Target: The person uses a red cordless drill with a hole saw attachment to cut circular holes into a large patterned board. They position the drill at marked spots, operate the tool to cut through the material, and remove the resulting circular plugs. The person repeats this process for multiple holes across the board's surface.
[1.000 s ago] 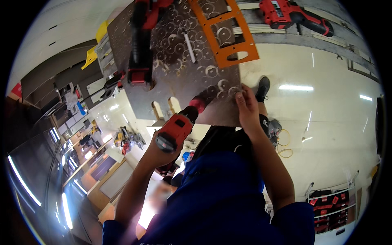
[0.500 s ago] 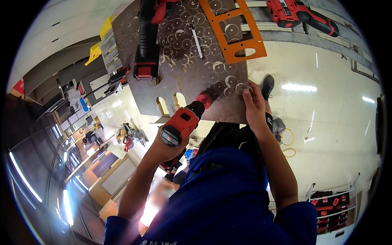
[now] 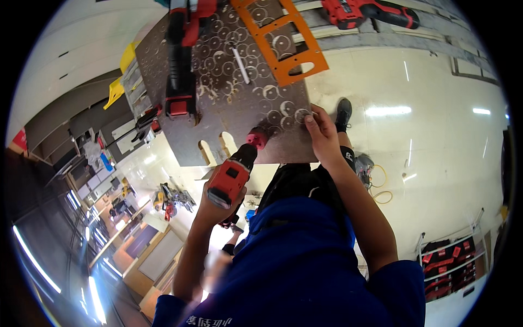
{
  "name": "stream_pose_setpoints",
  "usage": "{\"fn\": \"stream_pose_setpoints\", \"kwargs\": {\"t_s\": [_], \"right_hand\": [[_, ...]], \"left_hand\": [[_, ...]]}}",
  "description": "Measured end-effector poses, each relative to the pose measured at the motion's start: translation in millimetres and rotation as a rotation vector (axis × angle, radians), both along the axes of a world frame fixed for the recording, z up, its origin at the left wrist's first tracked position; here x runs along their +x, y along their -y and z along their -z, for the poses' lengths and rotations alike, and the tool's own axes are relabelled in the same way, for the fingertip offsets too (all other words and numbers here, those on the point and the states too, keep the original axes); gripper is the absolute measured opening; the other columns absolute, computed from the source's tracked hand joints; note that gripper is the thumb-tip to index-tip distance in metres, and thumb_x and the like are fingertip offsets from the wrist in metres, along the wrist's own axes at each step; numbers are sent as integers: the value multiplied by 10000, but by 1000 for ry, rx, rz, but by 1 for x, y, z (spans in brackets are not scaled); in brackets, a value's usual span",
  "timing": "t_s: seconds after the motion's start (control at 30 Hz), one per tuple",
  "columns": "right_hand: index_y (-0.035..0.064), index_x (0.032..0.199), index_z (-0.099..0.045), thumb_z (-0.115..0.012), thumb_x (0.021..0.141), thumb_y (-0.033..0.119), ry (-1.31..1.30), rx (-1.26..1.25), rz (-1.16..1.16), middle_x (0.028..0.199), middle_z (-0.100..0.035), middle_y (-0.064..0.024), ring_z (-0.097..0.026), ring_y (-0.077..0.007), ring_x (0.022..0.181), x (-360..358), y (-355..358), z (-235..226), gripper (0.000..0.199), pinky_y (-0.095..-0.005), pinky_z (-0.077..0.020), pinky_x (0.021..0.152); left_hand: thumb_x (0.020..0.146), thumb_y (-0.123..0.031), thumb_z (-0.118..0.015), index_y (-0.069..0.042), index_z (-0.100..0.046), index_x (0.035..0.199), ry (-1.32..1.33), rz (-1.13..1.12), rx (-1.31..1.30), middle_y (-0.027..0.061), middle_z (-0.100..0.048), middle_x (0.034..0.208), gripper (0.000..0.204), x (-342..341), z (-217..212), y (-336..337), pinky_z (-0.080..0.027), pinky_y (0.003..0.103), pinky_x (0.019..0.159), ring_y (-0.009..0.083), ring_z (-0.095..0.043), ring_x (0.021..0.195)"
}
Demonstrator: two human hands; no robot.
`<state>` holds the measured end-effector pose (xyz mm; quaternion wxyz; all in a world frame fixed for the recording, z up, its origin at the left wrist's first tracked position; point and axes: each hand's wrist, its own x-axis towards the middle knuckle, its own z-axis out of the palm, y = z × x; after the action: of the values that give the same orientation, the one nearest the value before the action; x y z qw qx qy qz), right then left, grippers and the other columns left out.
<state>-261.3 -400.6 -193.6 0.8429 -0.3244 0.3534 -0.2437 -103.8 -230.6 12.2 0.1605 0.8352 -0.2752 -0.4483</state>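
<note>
A brown board [image 3: 283, 147] marked with many circular cuts and holes lies in front of me. My left hand [image 3: 222, 204] is wrapped round the handle of a red and black cordless drill [image 3: 232, 175]. A red hole saw [image 3: 256, 138] sits in its chuck and meets the board's face near the front edge; its cutting rim is hidden. At the board's right edge, my right hand [image 3: 325, 136] grips with the thumb on top, beside the round cuts. Two slotted openings [image 3: 228, 143] show left of the hole saw.
On the board lie an orange template [image 3: 297, 68], a white pencil-like marker [image 3: 241, 65] and a black and red power tool [image 3: 180, 82]. Another red cordless tool [image 3: 354, 12] rests on the grey slats behind. A cable [image 3: 383, 182] curls on the floor at right. Another person [image 3: 215, 270] is partly visible below left.
The view has shifted, so the board and tools appear further left. The drill and hole saw remain at about the same place on the board, and both hands keep their holds.
</note>
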Motion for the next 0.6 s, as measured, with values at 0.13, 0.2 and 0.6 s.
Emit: {"fn": "stream_pose_setpoints", "kwargs": {"t_s": [0.13,0.2,0.6], "right_hand": [[0,1304,-501,-528,1018,152,-24,7,-4,1018,-627,-27,-542,-73,931,-1,1,2,325,-231,-432,850],[0,1300,-504,-532,1017,158,-24,0,-5,982,-621,-22,-533,-70,898,-2,4,-4,326,-227,-431,822],[0,1286,-511,-538,1013,153,-57,-32,-11,949,-605,-10,-512,-71,861,2,0,1,314,-226,-424,793]], "left_hand": [[808,-90,-696,-23,-616,1120,73,129,-182,98,-672,914,329,-5,8,1,-532,363,785,278,-659,828],[869,-108,-644,-33,-624,1110,111,180,-170,77,-677,911,253,-1,6,-10,-533,320,707,198,-651,754],[855,-415,-720,-10,-451,1332,-520,-691,-357,180,-595,1157,681,27,-18,-33,-486,321,615,150,-586,649]]}}
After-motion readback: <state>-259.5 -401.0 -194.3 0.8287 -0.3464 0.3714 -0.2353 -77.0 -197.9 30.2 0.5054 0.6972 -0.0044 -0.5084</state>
